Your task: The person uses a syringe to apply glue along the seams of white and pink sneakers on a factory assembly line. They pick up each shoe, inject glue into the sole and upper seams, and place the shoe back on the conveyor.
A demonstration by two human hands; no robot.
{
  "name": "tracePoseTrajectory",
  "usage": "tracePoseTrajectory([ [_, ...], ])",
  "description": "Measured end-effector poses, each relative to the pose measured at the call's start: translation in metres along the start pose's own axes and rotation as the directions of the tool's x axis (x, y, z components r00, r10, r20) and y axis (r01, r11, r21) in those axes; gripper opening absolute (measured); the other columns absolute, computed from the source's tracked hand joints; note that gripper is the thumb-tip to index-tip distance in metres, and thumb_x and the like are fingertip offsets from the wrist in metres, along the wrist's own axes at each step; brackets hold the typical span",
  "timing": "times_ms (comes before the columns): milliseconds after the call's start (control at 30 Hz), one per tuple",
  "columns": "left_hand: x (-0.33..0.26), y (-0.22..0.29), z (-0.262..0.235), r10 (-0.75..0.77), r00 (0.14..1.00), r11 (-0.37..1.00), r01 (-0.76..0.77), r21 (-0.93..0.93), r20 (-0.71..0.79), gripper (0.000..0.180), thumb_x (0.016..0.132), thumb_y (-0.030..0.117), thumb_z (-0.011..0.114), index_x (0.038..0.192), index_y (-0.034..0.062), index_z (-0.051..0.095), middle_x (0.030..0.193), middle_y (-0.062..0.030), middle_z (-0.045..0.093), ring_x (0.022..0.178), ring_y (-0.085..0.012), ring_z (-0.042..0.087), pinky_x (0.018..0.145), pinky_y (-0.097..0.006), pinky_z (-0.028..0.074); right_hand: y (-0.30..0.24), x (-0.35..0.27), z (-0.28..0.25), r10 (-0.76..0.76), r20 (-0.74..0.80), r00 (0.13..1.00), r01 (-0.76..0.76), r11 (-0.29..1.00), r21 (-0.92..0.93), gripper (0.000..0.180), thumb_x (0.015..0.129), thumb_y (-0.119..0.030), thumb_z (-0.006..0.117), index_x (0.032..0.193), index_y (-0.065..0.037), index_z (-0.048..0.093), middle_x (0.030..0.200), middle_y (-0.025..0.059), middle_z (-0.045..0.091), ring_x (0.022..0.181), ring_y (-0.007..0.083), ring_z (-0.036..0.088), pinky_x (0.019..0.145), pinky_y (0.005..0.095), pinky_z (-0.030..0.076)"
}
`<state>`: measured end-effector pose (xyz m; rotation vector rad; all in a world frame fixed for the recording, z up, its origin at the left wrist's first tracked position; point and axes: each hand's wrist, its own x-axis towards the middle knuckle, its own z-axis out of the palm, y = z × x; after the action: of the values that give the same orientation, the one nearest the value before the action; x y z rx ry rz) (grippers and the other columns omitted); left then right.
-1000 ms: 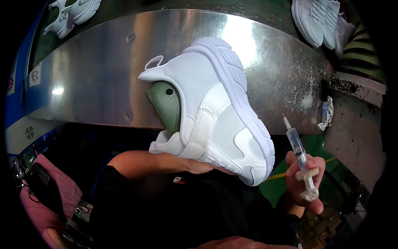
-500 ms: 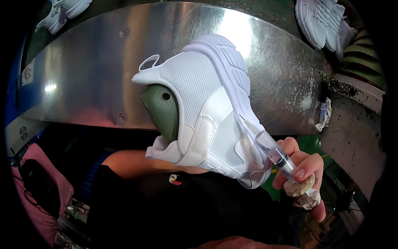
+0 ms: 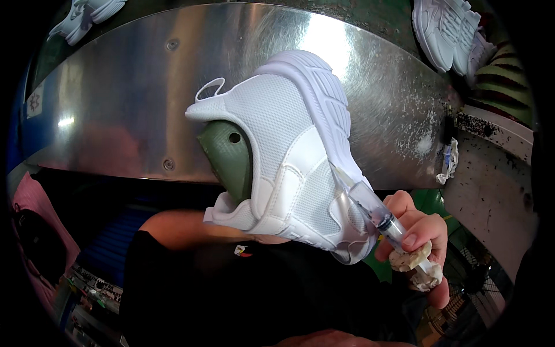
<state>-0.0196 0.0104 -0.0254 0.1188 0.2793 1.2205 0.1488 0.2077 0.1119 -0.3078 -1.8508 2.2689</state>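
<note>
A white mesh sneaker [image 3: 277, 121] with a heel loop is held up tilted before me, its thick sole toward the upper right. A dark green last [image 3: 228, 159] with a round hole fills its opening. From the left my left forearm [image 3: 191, 226] reaches behind the sneaker and supports it; the fingers of my left hand are hidden there. My right hand [image 3: 425, 237] grips a clear syringe [image 3: 370, 205] with a dark plunger seal. Off-white wadding [image 3: 425, 274] wraps its rear end. The syringe's thin tip lies at the seam between sole and upper.
Behind the sneaker stretches a shiny metal work surface [image 3: 127, 104] with screws and white specks. More white sneakers [image 3: 439, 34] stand at the far right, others [image 3: 87, 17] at the far left. A tissue-wrapped tool [image 3: 448, 162] rests at the right edge. A fan [image 3: 468, 289] is low at right.
My right hand and the syringe have shifted slightly left, the tip staying close to the sole seam. The sneaker has moved a touch right and down.
</note>
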Motion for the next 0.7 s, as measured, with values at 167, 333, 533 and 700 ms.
tracePoseTrajectory([
  [167,-0.003,-0.002,0.002,-0.01,1.0,1.0,0.01,-0.005,-0.004,0.041,0.089,0.009,0.056,0.128,0.0024,0.046,0.123,-0.0106,0.054,0.115,-0.0206,0.051,0.098,-0.033,0.043,-0.009,-0.015,-0.013,-0.044,-0.124,0.991,0.049,0.998,0.039,0.075,0.064,-0.071,0.066,0.109,-0.014,0.05,0.081,0.0025,0.06,0.089,0.0196,0.043,0.087,0.0341,0.029],
  [333,0.0,-0.006,0.009,-0.047,0.998,0.999,0.048,-0.027,0.032,0.04,0.089,0.009,0.056,0.127,0.0024,0.046,0.123,-0.0105,0.054,0.114,-0.0205,0.051,0.098,-0.033,0.043,0.016,-0.053,-0.045,-0.135,-0.429,0.893,-0.019,0.942,-0.335,0.1,0.06,-0.073,0.067,0.121,0.002,0.042,0.105,0.009,0.051,0.089,0.0174,0.048,0.08,0.0294,0.037],
  [533,0.021,-0.03,0.023,-0.128,0.985,0.992,0.128,0.005,0.117,0.04,0.088,0.009,0.057,0.127,0.0024,0.046,0.123,-0.0104,0.054,0.114,-0.0203,0.051,0.097,-0.033,0.043,0.032,-0.08,-0.053,-0.008,-0.643,0.766,-0.271,0.903,-0.334,0.097,0.058,-0.061,0.077,0.121,0.005,0.043,0.103,0.0098,0.051,0.09,0.0171,0.054,0.078,0.0286,0.046],
  [700,0.029,-0.039,0.025,-0.153,0.98,0.988,0.15,0.032,0.128,0.04,0.088,0.008,0.057,0.127,0.0024,0.047,0.123,-0.0103,0.054,0.114,-0.0201,0.052,0.097,-0.033,0.043,0.024,-0.081,-0.031,-0.022,-0.591,0.806,-0.254,0.889,-0.38,0.096,0.061,-0.07,0.069,0.117,0.005,0.046,0.094,0.0073,0.052,0.082,0.0167,0.052,0.072,0.0288,0.043],
])
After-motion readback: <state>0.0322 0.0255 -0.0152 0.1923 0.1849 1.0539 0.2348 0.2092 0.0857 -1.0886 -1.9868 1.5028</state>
